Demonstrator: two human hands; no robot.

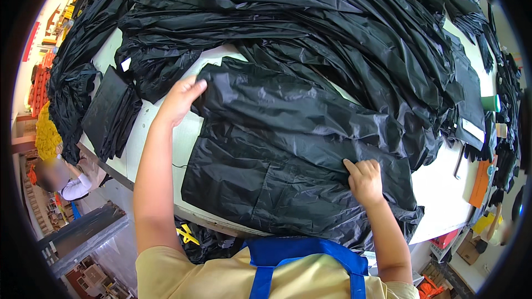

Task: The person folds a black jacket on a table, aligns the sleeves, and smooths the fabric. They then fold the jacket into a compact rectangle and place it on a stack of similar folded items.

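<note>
A thin, shiny black garment (pixel 310 119) lies spread and partly folded over on the white table in front of me; it looks like a pair of trousers, with a squarish pocket panel sewn on its near layer. At its far left corner, my left hand (pixel 183 97) grips the edge, thumb on top and the other fingers mostly hidden behind. My right hand (pixel 366 181) rests on the garment's right part. Its index finger points leftward on the cloth while the remaining fingers are curled in, seemingly pinching a fold.
A large heap of black garments (pixel 288 11) covers the far side of the white table (pixel 443 188). To the left sits a folded black stack (pixel 113 111). Along the right edge are a green roll (pixel 490 103) and an orange card (pixel 481 184). Another person (pixel 75 185) is at far left.
</note>
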